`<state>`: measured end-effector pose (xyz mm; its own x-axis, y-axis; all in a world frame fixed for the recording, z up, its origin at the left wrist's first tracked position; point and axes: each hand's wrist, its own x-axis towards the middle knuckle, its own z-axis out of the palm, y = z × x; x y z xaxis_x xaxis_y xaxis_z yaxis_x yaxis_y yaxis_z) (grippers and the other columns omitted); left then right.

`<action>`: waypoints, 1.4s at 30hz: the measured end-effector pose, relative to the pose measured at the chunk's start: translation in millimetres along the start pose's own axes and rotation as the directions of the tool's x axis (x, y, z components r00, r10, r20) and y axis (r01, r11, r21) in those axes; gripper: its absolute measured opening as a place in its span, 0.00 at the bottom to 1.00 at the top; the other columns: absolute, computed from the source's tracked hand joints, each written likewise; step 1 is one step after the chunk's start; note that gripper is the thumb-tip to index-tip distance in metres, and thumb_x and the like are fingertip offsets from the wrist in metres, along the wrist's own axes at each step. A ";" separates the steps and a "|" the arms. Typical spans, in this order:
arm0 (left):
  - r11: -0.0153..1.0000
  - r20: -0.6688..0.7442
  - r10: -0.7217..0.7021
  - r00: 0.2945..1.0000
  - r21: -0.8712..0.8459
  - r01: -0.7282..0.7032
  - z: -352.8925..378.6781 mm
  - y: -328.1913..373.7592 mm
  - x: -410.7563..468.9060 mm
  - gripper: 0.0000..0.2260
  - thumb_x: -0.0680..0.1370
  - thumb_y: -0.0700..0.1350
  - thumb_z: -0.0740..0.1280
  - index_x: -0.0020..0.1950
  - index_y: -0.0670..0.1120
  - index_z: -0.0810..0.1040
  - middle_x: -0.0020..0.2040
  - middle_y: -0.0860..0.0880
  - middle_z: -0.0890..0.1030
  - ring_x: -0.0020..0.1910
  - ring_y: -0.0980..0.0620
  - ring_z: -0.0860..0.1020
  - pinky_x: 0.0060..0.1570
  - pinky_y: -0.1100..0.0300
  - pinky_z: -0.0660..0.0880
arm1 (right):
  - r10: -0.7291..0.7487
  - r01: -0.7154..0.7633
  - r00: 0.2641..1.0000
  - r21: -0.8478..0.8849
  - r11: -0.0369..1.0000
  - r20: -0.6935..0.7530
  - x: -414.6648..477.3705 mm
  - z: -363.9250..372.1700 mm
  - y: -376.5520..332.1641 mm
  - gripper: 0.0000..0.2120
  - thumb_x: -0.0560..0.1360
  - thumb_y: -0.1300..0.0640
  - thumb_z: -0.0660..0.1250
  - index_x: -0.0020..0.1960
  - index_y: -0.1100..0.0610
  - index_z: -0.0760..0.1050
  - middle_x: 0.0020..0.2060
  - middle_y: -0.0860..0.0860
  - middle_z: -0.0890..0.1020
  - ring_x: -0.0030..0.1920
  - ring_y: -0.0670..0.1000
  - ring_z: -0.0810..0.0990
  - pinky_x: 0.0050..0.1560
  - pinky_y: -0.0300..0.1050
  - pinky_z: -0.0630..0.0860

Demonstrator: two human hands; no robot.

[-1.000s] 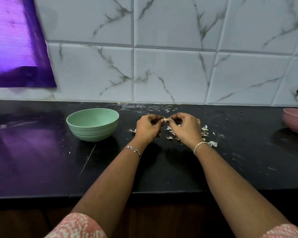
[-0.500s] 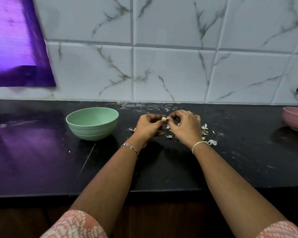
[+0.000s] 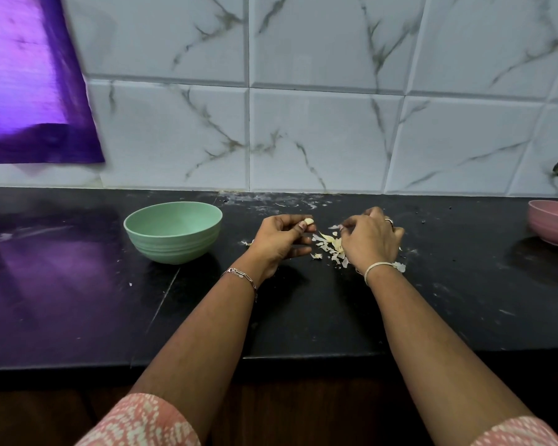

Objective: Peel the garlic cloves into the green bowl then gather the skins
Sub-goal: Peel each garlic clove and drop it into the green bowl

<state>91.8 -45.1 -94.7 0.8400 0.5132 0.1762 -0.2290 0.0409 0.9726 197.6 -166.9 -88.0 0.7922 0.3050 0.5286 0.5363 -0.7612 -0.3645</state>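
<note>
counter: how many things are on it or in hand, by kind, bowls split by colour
green bowl: 1
pink bowl: 1
garlic clove, pinched in the left hand: 1
pile of skins: 1 (too many pieces to count)
total: 4

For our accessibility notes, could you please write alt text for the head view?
A person's left hand pinches a garlic clove over a black counter, while the right hand pinches a scrap of skin above scattered skins. A green bowl stands left of the hands, a pink bowl at the right edge.
</note>
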 end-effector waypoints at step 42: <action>0.998 0.017 -0.049 0.999 0.026 0.049 2.3 2.6 -1.0 0.15 0.80 0.54 0.62 0.45 0.44 0.78 0.38 0.48 0.76 0.31 0.54 0.76 0.33 0.60 0.78 | -0.485 0.484 0.872 0.259 0.836 -0.062 -11.9 1.6 -15.1 0.08 0.78 0.56 0.64 0.54 0.55 0.80 0.47 0.49 0.80 0.48 0.53 0.78 0.47 0.48 0.74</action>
<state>91.5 -47.4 -92.1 0.8588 0.4954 0.1305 -0.1746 0.0435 0.9837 180.6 -158.1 -90.0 0.4127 0.5996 0.6857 0.9069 -0.3412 -0.2474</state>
